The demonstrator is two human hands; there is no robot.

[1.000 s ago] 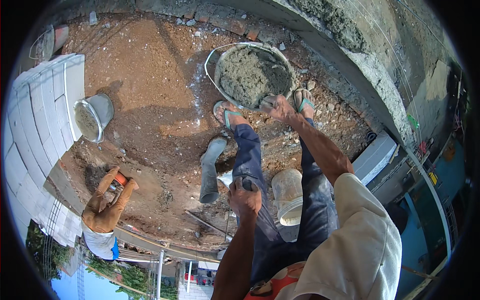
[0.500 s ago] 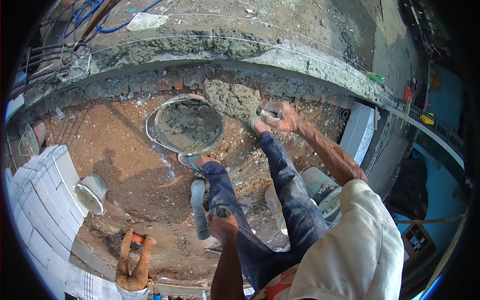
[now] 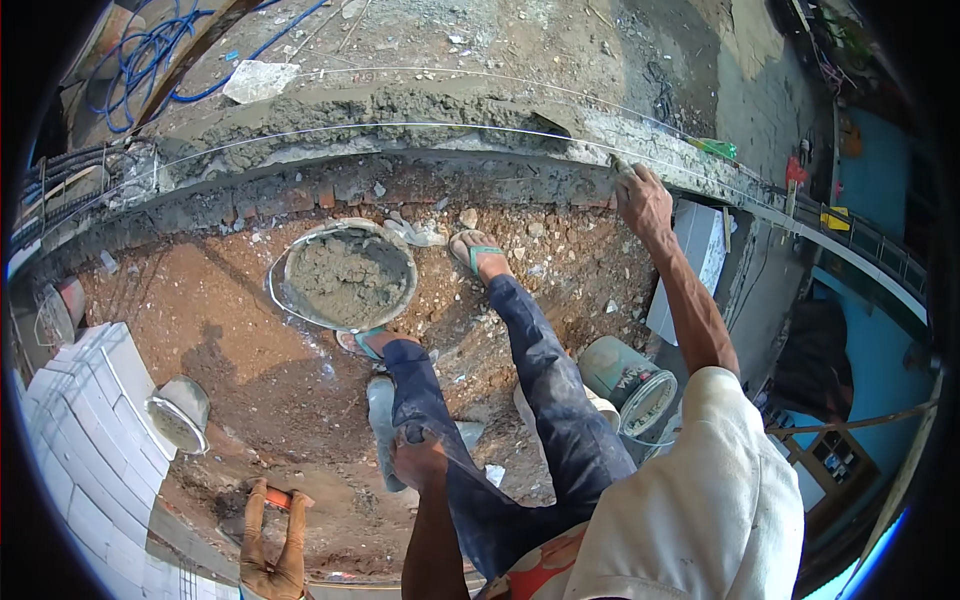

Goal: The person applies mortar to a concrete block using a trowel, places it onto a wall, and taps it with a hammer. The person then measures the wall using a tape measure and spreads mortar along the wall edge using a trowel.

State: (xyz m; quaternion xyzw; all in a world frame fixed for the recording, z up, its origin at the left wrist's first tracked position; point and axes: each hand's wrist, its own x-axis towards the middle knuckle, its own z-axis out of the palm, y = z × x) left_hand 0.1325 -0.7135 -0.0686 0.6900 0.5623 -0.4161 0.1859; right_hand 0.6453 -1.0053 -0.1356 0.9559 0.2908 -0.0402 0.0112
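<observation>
My right hand (image 3: pixel 645 205) is closed round the handle of a trowel at the low wall. The trowel's dark blade (image 3: pixel 552 124) lies against grey mortar (image 3: pixel 400 108) along the wall's top, partly hidden by it. My left hand (image 3: pixel 418 458) rests by my left thigh, closed on a small dark object (image 3: pixel 412 433) I cannot make out. In front of my feet sits a round basin (image 3: pixel 285 292) of wet mortar, its wire handle hanging on the left side.
A taut string (image 3: pixel 330 127) runs along the wall (image 3: pixel 480 165). Buckets (image 3: pixel 610 365) stand right of my legs, another bucket (image 3: pixel 185 395) at left beside stacked white blocks (image 3: pixel 80 420). A co-worker (image 3: pixel 272 540) bends at the lower left. Blue hose (image 3: pixel 165 50) lies coiled beyond the wall.
My right hand has moved up and right from the ground near the basin to the wall top. The mortar heaped on the trowel has left the space beside the basin. My left hand stays low.
</observation>
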